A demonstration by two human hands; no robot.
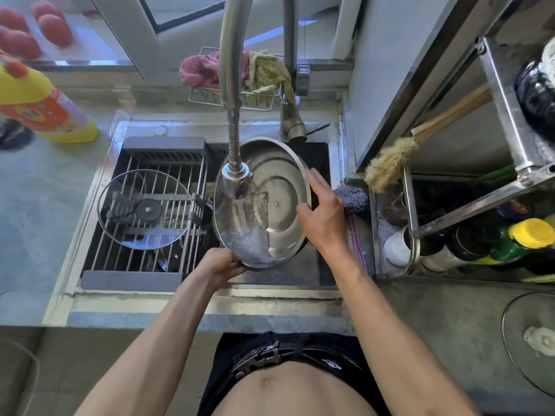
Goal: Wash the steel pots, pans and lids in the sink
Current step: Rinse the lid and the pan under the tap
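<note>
While water runs from the tap head (237, 180) into it, a steel lid (271, 202) is held tilted over the sink (279, 277), its hollow underside facing up toward the camera and its long oval stretching from the near edge up toward the tap. Nearest, the left hand (223, 265) grips the lid's lower rim, fingers curled under it. A little farther, the right hand (322, 211) holds the right rim, thumb on the inner face and fingers wrapped behind the edge. Water pools and foams in the lid's lower left part. To the left, over the sink's other half, a wire rack (150, 211) carries a glass lid (145, 210) lying flat, knob side down, with dark cookware dimly seen beneath. Just right of the right hand, a steel scourer (353, 198) sits at the sink's edge, and beyond it a brush (390, 162) with pale bristles leans on a metal shelf (510, 121) crowded with bottles. Farther back, a wire basket (234, 100) behind the tap holds a pink cloth (204, 69) and a yellowish cloth (267, 72). On the bench (39, 187) at far left lies a yellow and orange bottle (45, 103).
</note>
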